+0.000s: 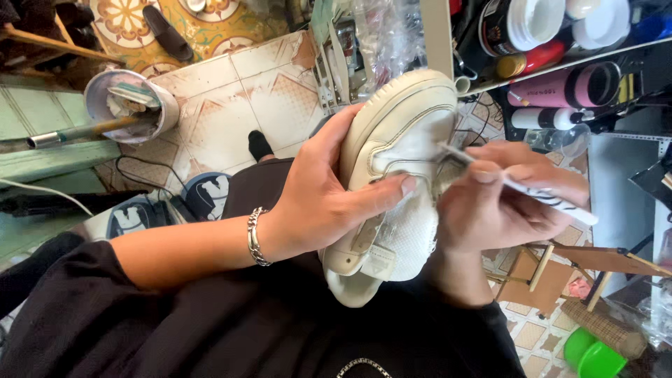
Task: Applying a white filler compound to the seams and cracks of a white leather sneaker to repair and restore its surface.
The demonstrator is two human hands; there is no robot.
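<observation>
The person wore a loose black top whose sleeves (77, 294) were pushed up, so both forearms were bare from about the elbow down. A silver chain bracelet (257, 236) with chunky links circled the left wrist, close behind the left hand (318, 203). The right hand (507, 203) wore no ring or band that showed. At the near edge, on the chest of the top, a thin silver chain necklace (364, 365) curved in a small arc. Farther off, a foot in a black sock (260, 145) showed beyond dark trousers (259, 185).
</observation>
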